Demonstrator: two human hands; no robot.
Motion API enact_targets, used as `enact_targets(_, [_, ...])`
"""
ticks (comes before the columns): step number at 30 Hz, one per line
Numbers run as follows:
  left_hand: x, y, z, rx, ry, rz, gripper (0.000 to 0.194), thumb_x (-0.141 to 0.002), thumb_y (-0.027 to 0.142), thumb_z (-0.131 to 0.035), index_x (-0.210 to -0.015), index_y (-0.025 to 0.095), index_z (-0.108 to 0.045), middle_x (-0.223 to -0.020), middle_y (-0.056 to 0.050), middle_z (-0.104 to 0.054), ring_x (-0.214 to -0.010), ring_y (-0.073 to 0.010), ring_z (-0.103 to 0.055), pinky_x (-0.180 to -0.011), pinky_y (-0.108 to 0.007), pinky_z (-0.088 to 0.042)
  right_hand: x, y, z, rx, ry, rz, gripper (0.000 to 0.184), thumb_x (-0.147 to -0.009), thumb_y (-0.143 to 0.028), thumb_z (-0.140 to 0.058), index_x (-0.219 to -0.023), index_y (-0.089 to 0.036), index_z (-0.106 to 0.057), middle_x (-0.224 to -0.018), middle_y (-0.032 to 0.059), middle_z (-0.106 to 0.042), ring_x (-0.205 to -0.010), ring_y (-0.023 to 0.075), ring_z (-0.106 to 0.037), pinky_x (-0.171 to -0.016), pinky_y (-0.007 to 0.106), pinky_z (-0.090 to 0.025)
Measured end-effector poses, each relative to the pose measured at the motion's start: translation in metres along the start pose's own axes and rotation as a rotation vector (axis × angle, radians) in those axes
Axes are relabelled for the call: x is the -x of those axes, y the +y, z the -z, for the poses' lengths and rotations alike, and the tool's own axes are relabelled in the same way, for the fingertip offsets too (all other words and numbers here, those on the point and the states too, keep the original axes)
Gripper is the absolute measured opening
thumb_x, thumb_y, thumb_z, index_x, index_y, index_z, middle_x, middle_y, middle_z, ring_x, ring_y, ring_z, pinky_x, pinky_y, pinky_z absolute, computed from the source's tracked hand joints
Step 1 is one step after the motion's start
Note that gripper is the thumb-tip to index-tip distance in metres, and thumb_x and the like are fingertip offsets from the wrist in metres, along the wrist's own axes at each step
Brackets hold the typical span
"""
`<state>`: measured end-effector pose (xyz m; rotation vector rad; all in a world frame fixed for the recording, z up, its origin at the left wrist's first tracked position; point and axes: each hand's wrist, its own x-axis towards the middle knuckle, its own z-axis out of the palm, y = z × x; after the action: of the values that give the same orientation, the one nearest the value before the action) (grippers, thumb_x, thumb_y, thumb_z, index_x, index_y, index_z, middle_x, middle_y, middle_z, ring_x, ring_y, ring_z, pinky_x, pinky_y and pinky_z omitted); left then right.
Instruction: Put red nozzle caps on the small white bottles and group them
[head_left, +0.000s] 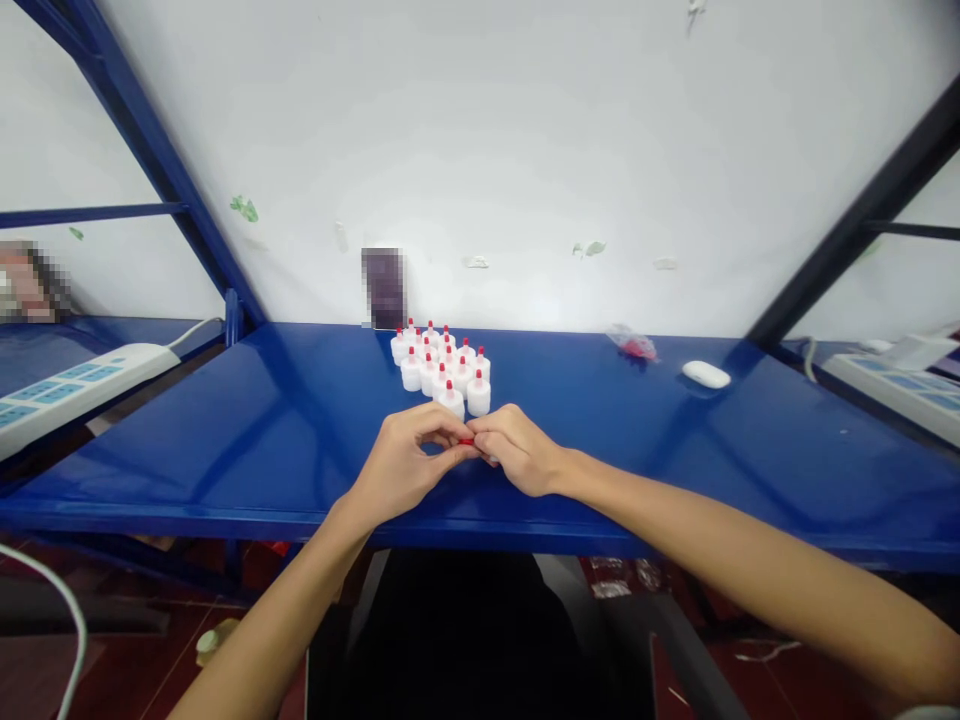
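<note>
A small red piece (pixel 466 441) shows between my two hands, near the front edge of the blue table. The thumb and forefinger of my left hand (pixel 409 455) pinch it from the left. My right hand (pixel 519 450) closes on it from the other side, its fingers covering most of it, so its full shape is hidden. Just beyond my fingertips stand several small white bottles (pixel 478 395) with red-tipped nozzles, grouped upright close together.
Against the wall leans a dark, pixelated upright rectangle (pixel 385 288). A clear bag with red pieces (pixel 637 347) lies at the back right, beside a white computer mouse (pixel 706 375). Power strips sit at the left (pixel 90 385) and right (pixel 900 385). Blue frame posts (pixel 169 165) flank the table (pixel 300 430).
</note>
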<state>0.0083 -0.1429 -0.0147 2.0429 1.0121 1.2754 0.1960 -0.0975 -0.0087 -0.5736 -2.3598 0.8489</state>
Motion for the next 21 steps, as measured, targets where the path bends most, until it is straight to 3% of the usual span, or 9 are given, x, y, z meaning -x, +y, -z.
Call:
enact_targets(3, [0.001,0.000,-0.002,-0.015,-0.023,-0.006,0.001,-0.084,0.018,-0.069,-0.085,0.017,-0.070,-0.085,-0.003,-0.068,-0.074,-0.0129,-0.064,-0.069,-0.025,-0.055,0.001,-0.001,0.000,0.149,0.023,0.017,0.028,-0.088,-0.028,-0.042,-0.061,-0.019,-0.040,-0.055,-0.0039,-0.040,-0.050,0.0094,-0.035,-0.055,0.026,-0.025])
enact_targets(5, [0.001,0.000,-0.003,-0.034,-0.032,-0.025,0.007,-0.083,0.012,-0.065,-0.085,0.017,-0.070,-0.086,-0.003,-0.068,-0.076,-0.0128,-0.064,-0.070,-0.024,-0.054,0.001,-0.003,0.000,0.190,0.053,-0.018,0.025,-0.086,-0.032,-0.051,-0.066,-0.019,-0.044,-0.058,-0.0043,-0.044,-0.052,0.0093,-0.036,-0.055,0.026,-0.026])
enact_targets(10, [0.000,0.005,-0.006,-0.090,-0.012,-0.066,0.009,-0.083,0.010,-0.064,-0.084,0.017,-0.070,-0.085,-0.003,-0.070,-0.076,-0.0131,-0.064,-0.071,-0.024,-0.053,0.001,-0.008,-0.002,-0.017,0.047,-0.084,0.015,-0.085,-0.029,-0.056,-0.096,-0.021,-0.049,-0.065,-0.0063,-0.056,-0.054,0.0096,-0.043,-0.056,0.023,-0.032])
enact_targets(16, [0.004,0.009,-0.011,-0.022,0.005,0.017,0.012,-0.082,0.012,-0.064,-0.089,0.018,-0.072,-0.088,-0.004,-0.074,-0.077,-0.0154,-0.070,-0.074,-0.026,-0.057,0.001,-0.013,-0.006,-0.161,0.061,-0.114,0.036,-0.078,-0.015,-0.053,-0.112,-0.023,-0.044,-0.064,-0.0088,-0.055,-0.049,0.0087,-0.038,-0.052,0.021,-0.033])
enact_targets(21, [0.003,0.007,-0.007,0.057,0.014,0.027,0.007,-0.086,0.021,-0.066,-0.086,0.018,-0.072,-0.089,-0.005,-0.072,-0.079,-0.0154,-0.068,-0.074,-0.026,-0.057,0.000,-0.008,-0.004,-0.138,0.078,-0.054,0.029,-0.088,-0.028,-0.053,-0.115,-0.022,-0.045,-0.061,-0.0085,-0.053,-0.050,0.0099,-0.041,-0.055,0.022,-0.032])
